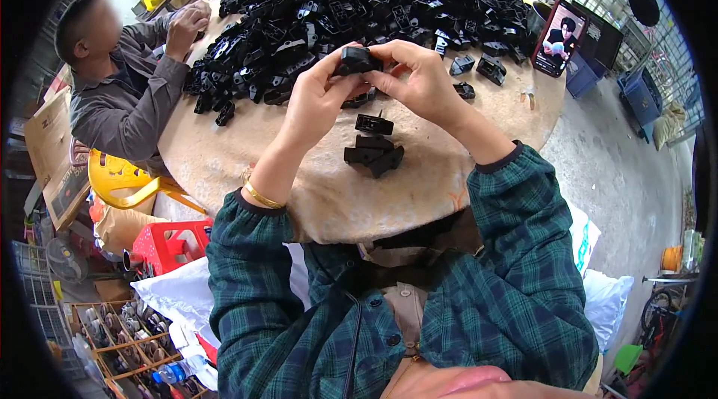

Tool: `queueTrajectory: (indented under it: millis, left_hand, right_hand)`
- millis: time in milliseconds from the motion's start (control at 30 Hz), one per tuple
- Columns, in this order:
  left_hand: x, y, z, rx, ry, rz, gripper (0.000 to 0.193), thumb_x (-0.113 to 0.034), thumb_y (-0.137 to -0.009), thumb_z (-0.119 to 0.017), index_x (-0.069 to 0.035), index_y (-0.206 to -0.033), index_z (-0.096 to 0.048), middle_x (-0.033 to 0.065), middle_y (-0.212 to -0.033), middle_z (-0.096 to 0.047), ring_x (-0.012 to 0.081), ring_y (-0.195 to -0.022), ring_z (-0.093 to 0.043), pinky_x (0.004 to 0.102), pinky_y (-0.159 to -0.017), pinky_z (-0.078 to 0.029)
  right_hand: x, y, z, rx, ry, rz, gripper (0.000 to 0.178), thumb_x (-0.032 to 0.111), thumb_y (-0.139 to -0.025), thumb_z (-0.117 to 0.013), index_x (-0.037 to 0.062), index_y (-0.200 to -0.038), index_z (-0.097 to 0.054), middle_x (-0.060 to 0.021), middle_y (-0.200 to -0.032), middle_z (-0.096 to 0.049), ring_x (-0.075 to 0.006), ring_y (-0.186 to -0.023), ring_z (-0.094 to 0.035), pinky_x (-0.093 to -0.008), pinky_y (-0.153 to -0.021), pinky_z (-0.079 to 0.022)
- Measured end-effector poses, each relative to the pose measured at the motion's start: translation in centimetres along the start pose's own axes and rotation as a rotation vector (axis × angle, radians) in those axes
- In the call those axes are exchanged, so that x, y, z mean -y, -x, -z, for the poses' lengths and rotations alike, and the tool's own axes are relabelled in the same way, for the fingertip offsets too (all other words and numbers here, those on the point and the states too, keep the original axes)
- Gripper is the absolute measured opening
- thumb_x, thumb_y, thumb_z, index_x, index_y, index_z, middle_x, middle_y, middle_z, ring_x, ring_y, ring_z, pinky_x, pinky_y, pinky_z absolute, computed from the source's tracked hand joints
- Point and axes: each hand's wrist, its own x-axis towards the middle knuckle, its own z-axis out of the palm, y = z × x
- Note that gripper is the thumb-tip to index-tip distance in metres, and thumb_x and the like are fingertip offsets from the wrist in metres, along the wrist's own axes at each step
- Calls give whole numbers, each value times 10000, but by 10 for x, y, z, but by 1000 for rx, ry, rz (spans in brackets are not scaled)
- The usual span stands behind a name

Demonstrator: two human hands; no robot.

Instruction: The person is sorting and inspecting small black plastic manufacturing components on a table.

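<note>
A small black moulded plastic part is held up over the near side of the round table. My left hand pinches it from the left. From the other side, my right hand closes on it with thumb and fingers. Its underside is partly hidden by my fingertips. Below my hands, a single black part lies on the cloth, with a little cluster of black parts just nearer to me. Beyond my hands rises a large heap of similar black parts.
At the left, a person in a grey jacket works at the table's edge. A phone stands upright at the right rim. A yellow chair, a red stool and white sacks surround the table.
</note>
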Motion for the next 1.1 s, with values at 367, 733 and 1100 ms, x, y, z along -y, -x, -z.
queueTrajectory:
  millis: [367,733,1100]
  left_hand:
    - [4,-3,8,-174,47,-52,243,-78,-780,-690,8,-990,-602,24,-781,-646,52,-682,-574,186,-594,-474]
    - [2,0,3,-197,-174,-106,194,-15,-719,-722,14,-881,-619,50,-793,-668,64,-714,-596,200,-649,-493]
    - [-1,5,-10,-229,-138,-166,263,-6,-763,-684,37,-1008,-599,48,-847,-663,73,-781,-611,195,-701,-498]
  right_hand:
    - [0,-1,0,-41,-115,-40,248,48,-805,-618,-2,-1047,-600,-28,-956,-584,-79,-835,-565,-194,-669,-462]
    - [7,0,1,6,-46,67,254,53,-792,-631,-26,-1032,-612,-61,-942,-595,-110,-786,-575,-213,-637,-461]
    - [6,2,-1,-148,248,316,310,68,-665,-708,21,-959,-625,-83,-808,-589,-236,-694,-591,-298,-587,-488]
